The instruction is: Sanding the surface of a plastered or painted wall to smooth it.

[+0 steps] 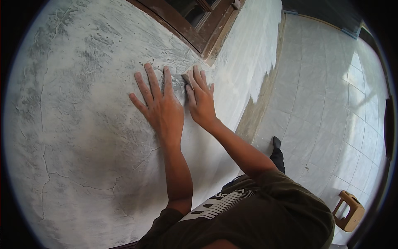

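Note:
Patchy white and grey plaster covers the wall (102, 124) before me, with thin cracks running through its left part. My left hand (163, 102) lies flat on it with the fingers spread and nothing held. Just to the right, my right hand (200, 98) presses a pale, dusty sheet or pad (187, 75), which looks like sandpaper, against the wall. Most of that piece is hidden under the fingers. Both hands are below the lower corner of a brown wooden window frame (199, 40). Whitish dust coats the fingertips.
Grey floor tiles (307, 102) stretch along the right, beyond a bare brownish strip (258, 115) at the wall's base. A tan plastic stool (349, 211) stands at the lower right. My foot (276, 142) rests near the wall's base. A dark panel (326, 14) is at the top right.

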A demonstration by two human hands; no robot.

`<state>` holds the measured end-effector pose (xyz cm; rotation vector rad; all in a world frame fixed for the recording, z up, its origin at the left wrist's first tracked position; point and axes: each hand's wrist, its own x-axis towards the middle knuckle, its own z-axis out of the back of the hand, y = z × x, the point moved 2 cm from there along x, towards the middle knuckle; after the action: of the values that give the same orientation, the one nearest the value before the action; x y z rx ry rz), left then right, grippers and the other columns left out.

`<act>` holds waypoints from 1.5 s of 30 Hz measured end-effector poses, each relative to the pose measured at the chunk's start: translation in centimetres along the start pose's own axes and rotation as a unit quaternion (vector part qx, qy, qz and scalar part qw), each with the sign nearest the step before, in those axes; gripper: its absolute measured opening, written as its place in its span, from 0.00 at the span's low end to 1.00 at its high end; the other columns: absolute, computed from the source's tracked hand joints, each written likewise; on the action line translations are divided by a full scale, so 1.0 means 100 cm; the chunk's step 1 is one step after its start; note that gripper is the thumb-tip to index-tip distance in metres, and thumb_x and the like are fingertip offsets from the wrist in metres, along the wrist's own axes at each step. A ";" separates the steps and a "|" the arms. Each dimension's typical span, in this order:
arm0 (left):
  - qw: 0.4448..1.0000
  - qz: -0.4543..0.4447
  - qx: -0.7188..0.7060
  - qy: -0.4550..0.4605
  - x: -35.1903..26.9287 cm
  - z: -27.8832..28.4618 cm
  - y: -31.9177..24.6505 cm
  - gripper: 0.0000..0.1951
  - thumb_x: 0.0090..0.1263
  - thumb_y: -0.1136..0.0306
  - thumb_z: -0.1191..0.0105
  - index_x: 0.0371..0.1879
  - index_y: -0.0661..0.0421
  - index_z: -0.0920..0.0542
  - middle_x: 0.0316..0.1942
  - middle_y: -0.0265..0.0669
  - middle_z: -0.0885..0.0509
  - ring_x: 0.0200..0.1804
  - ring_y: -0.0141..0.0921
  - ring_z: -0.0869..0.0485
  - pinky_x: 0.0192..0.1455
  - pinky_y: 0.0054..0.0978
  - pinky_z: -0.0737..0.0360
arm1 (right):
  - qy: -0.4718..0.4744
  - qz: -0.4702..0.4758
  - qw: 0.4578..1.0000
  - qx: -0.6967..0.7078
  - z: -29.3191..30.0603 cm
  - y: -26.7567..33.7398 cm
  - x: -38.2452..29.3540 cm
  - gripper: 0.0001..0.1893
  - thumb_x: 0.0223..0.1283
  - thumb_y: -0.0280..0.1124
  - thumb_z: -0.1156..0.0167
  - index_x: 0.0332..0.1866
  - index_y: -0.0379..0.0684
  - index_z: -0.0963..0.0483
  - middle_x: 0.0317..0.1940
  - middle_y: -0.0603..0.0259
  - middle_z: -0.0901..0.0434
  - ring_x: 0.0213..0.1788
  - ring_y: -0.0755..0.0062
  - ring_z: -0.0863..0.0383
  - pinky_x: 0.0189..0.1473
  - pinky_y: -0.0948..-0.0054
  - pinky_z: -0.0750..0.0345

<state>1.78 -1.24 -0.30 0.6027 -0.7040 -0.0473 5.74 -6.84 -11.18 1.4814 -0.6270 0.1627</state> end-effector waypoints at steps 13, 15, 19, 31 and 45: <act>1.000 -0.014 -0.002 -0.002 0.002 -0.005 -0.008 0.31 0.73 0.62 0.45 0.76 0.33 0.34 0.83 0.35 0.50 0.84 0.45 0.55 0.79 0.64 0.59 | -0.052 -0.014 0.998 0.037 0.011 -0.027 0.038 0.25 0.76 0.30 0.50 0.76 0.42 0.37 0.81 0.54 0.48 0.82 0.41 0.53 0.77 0.40 0.54; 1.000 -0.010 -0.009 -0.004 -0.001 -0.008 -0.005 0.31 0.73 0.61 0.45 0.76 0.33 0.34 0.83 0.35 0.50 0.84 0.45 0.55 0.79 0.64 0.58 | -0.001 -0.011 1.000 0.021 -0.002 -0.014 -0.009 0.26 0.75 0.29 0.50 0.77 0.42 0.37 0.82 0.54 0.48 0.82 0.41 0.54 0.76 0.38 0.54; 1.000 0.001 -0.017 -0.006 -0.003 -0.014 -0.004 0.32 0.72 0.62 0.43 0.76 0.30 0.34 0.84 0.34 0.52 0.84 0.46 0.55 0.78 0.66 0.56 | 0.055 -0.014 0.998 0.005 -0.010 -0.010 -0.047 0.26 0.74 0.31 0.47 0.76 0.46 0.36 0.81 0.53 0.48 0.81 0.38 0.51 0.71 0.25 0.53; 1.000 -0.005 0.001 -0.010 -0.001 0.000 -0.005 0.31 0.73 0.60 0.44 0.76 0.32 0.34 0.83 0.35 0.50 0.84 0.45 0.55 0.79 0.63 0.57 | -0.009 -0.009 1.000 -0.008 0.005 -0.028 0.005 0.27 0.74 0.32 0.47 0.76 0.46 0.36 0.82 0.55 0.49 0.81 0.39 0.51 0.72 0.27 0.53; 1.000 -0.013 -0.020 -0.010 -0.003 -0.009 -0.008 0.32 0.72 0.62 0.43 0.76 0.31 0.33 0.84 0.37 0.51 0.84 0.47 0.56 0.78 0.65 0.56 | -0.003 -0.023 0.999 0.039 0.000 -0.030 -0.020 0.25 0.76 0.30 0.50 0.75 0.43 0.36 0.82 0.55 0.50 0.83 0.43 0.55 0.77 0.37 0.56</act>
<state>2.27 -1.39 -1.48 0.5745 -0.7131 -0.0919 5.49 -6.61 -14.74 1.5699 -0.5968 0.1492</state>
